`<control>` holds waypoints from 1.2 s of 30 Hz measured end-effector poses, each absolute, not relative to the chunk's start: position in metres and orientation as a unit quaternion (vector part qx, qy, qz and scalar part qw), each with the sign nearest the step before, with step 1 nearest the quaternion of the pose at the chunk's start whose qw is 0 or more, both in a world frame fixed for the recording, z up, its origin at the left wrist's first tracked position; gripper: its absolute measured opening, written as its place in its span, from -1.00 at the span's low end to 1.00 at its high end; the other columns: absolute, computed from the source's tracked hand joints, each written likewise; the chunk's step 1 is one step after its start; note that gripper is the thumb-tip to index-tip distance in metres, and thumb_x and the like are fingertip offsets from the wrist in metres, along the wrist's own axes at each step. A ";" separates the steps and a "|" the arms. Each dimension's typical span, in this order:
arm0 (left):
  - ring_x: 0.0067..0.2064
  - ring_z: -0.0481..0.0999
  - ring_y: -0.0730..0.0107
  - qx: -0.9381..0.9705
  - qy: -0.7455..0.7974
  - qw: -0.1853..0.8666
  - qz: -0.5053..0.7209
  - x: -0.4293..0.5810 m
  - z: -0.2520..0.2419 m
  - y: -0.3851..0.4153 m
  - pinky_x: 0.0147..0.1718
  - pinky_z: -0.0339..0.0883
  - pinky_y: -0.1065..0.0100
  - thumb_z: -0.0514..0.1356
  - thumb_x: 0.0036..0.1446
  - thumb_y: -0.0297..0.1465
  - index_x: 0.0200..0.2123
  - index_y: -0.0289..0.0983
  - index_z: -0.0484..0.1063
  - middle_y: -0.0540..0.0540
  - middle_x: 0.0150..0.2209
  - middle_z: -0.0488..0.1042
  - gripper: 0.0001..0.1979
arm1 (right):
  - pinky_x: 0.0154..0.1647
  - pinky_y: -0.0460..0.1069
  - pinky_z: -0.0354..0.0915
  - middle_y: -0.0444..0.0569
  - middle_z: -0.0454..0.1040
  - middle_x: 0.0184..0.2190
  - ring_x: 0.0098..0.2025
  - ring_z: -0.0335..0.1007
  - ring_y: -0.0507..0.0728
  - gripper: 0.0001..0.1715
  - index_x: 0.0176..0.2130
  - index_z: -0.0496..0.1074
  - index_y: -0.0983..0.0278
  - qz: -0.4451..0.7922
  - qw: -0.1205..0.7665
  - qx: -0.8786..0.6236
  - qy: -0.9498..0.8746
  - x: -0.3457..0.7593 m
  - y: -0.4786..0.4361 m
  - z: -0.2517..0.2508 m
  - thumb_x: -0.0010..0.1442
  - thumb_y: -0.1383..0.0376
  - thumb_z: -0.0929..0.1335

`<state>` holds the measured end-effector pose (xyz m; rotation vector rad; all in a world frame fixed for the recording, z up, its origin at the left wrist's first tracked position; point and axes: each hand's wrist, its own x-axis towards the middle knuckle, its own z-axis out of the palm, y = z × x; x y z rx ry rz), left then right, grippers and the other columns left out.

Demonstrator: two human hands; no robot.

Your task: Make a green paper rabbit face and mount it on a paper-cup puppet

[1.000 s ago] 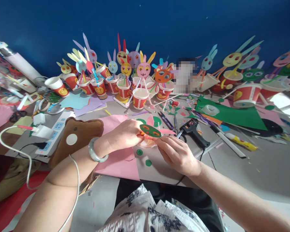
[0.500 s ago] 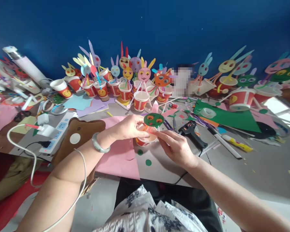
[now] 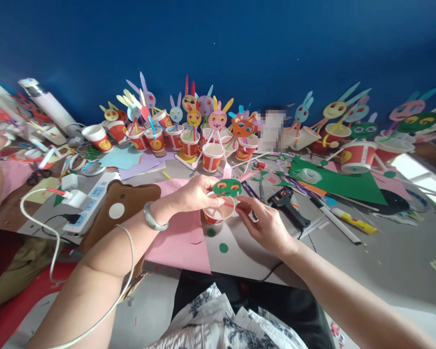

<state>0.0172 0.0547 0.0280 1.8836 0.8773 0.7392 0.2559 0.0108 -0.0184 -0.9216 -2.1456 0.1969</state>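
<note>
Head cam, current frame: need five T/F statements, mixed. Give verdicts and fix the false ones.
1. The green paper face between the left hand and right hand has pink ears. True.
2. The bracelet is on the right wrist. False: it is on the left wrist.
3. The black glue gun is gripped in the right hand. False: it lies on the table.
4. Two small green discs lie nearer the wearer than the cup below the face. True.
5. The wall behind the table is yellow. False: it is blue.
</note>
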 end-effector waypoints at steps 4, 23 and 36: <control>-0.43 0.33 0.53 0.751 0.347 0.472 0.304 0.018 0.023 0.057 -0.42 0.25 0.44 0.29 0.08 -0.37 -0.46 -0.31 0.38 0.06 -0.50 0.35 -0.83 | -0.43 -0.09 0.38 -0.05 0.57 -0.41 -0.44 0.50 0.06 -0.88 -0.15 0.48 0.25 0.125 0.376 -0.374 -0.839 0.256 0.011 -0.013 0.36 0.35 0.32; -0.24 0.55 0.38 0.697 0.314 0.556 0.325 0.031 0.010 0.053 -0.15 0.47 0.31 0.49 -0.12 -0.35 -0.16 -0.33 0.53 -0.09 -0.25 0.58 -0.58 | -0.42 -0.10 0.34 -0.01 0.57 -0.33 -0.42 0.45 0.03 -0.79 -0.10 0.52 0.26 0.146 0.368 -0.351 -0.849 0.254 0.018 -0.012 0.32 0.40 0.31; -0.24 0.56 0.39 0.743 0.353 0.468 0.322 0.033 0.016 0.054 -0.14 0.46 0.36 0.32 0.08 -0.40 -0.27 -0.32 0.53 -0.09 -0.25 0.62 -0.86 | -0.53 -0.07 0.20 -0.04 0.54 -0.46 -0.50 0.32 0.03 -0.65 -0.25 0.59 0.32 0.417 0.346 -0.450 -0.710 0.247 0.023 -0.004 0.24 0.07 0.41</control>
